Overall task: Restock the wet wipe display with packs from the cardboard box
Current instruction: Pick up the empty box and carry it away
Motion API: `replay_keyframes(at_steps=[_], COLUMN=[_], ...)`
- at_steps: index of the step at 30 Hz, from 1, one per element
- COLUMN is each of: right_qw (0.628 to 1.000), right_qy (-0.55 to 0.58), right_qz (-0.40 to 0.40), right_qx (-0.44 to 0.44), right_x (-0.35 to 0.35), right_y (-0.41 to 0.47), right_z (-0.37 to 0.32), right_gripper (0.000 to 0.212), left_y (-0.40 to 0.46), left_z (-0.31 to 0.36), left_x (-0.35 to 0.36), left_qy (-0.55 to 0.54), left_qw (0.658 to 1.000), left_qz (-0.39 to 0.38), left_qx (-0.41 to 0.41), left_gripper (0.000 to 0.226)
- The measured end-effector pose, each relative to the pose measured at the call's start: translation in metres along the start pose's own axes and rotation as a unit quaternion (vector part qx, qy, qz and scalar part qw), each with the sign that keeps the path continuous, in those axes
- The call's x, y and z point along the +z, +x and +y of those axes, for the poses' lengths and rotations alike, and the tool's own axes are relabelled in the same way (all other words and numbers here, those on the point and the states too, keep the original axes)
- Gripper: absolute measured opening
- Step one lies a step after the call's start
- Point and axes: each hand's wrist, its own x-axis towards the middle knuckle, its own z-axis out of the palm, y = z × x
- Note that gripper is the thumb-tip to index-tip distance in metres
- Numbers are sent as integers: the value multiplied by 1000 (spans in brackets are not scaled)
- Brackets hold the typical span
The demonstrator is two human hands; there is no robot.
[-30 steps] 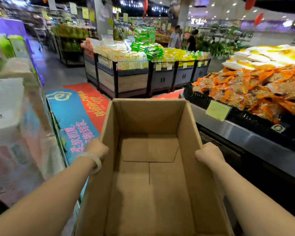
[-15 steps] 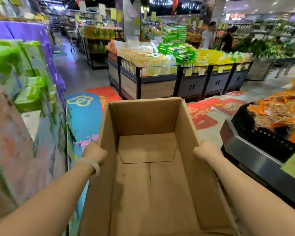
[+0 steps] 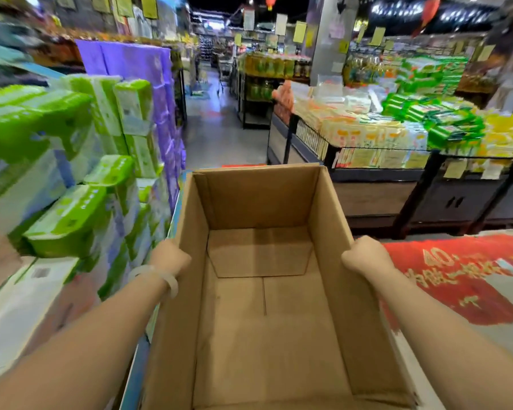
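the cardboard box (image 3: 264,306) is carried lengthwise away from the person, empty inside. left hand (image 3: 170,258) grips its left wall, right hand (image 3: 365,257) grips its right wall, equally near. stacked green packs (image 3: 71,220) lie left of the box, just beside it.

This is a big shop with a dark ceiling (image 3: 219,7) and small bright lights. The floor (image 3: 219,134) is grey and shiny down a long aisle. A red floor sign (image 3: 456,279) lies on the right. Black stands (image 3: 427,184) hold yellow and green packets (image 3: 444,125). A grey pillar (image 3: 329,34) rises behind them. Yellow paper tags (image 3: 299,31) hang from above. Shelves of bottles (image 3: 267,66) stand farther back.
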Motion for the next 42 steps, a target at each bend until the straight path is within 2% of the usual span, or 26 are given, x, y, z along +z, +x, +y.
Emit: replay_keyframes(at_steps=[3,6,9,13,16,20,24,27,34,37,39,42], right_qw=[1000,1000,1000,1000,1000,999,999,998,995,995,996,995], right_qy=[15,26,21,14,17,6,10,15,31,20,0,-25], right_qz=[0,-2,-12,-15,-16,-14,-12,-30,-51,-64,-64,-52], right_qx=[-10,-3,5,13,12,-29,-48,-57,-79,-69,-70,-82], right_x=[26,45,51,50,54,66,69,74,123,138,137,123], right_y=[94,188,277,390,484,617,741,824,1026,1121,1183,1266], right_z=[-58,-109,-154,-206,-247,-315,-394,-453,-561,-606,-637,-686], right_gripper=[12,25,21,9,9,17,21,28,9,27,28,28], left_y=[109,211,303,418,506,631,755,835,1051,1156,1221,1305], left_z=[20,48,88,146,189,239,286,315,368,399,425,468], left_x=[8,13,13,19,36,55,52,44,67,83,90,91], left_qy=[5,2,11,8,8,14,-3,-1,7,10,13,19], left_qw=[1000,1000,1000,1000,1000,1000,999,997,998,998,999,998], left_qz=[8,7,5,-12,-2,26,49,63,49,33,22,23], left_qx=[4,4,4,15,29,8,-21,-35,-44,-46,-48,-49], left_gripper=[27,28,29,12,14,27,27,17,8,17,28,31])
